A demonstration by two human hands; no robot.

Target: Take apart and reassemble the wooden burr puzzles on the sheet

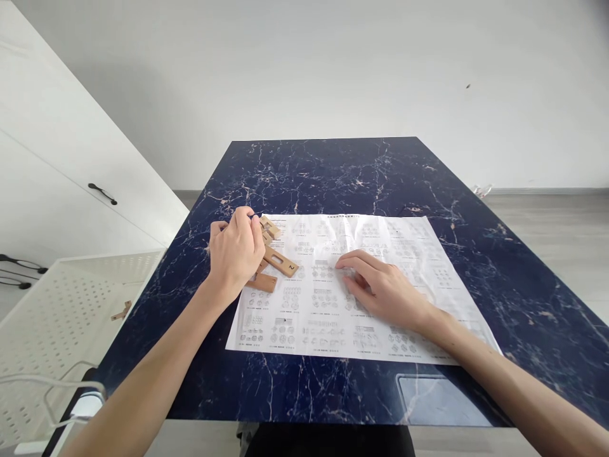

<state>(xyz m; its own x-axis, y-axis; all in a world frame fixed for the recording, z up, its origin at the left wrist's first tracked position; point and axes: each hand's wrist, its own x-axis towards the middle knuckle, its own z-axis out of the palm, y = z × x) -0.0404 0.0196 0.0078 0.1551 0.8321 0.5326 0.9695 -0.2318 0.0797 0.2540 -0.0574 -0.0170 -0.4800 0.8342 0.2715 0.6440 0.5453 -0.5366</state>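
Note:
My left hand (236,246) is closed at the left edge of a printed instruction sheet (328,330), its fingertips turned away from view. Whatever it may grip is hidden behind the fingers. Right beside it lie several notched wooden puzzle pieces, among them a slotted one marked 2 (288,264), a plain-ended one (266,283) and a notched one (270,226) near my fingertips. On the middle right of the sheet rests my right hand (380,285), fingers loosely stretched and apart, with nothing visible in it. Rows of small diagrams cover the creased paper.
The sheet lies on a dark blue marble-patterned table (323,171). At the left stands a white perforated basket (28,324) with a small wooden piece (122,310) in it. A white cable (52,382) runs at lower left, and a white cabinet (61,139) stands beyond.

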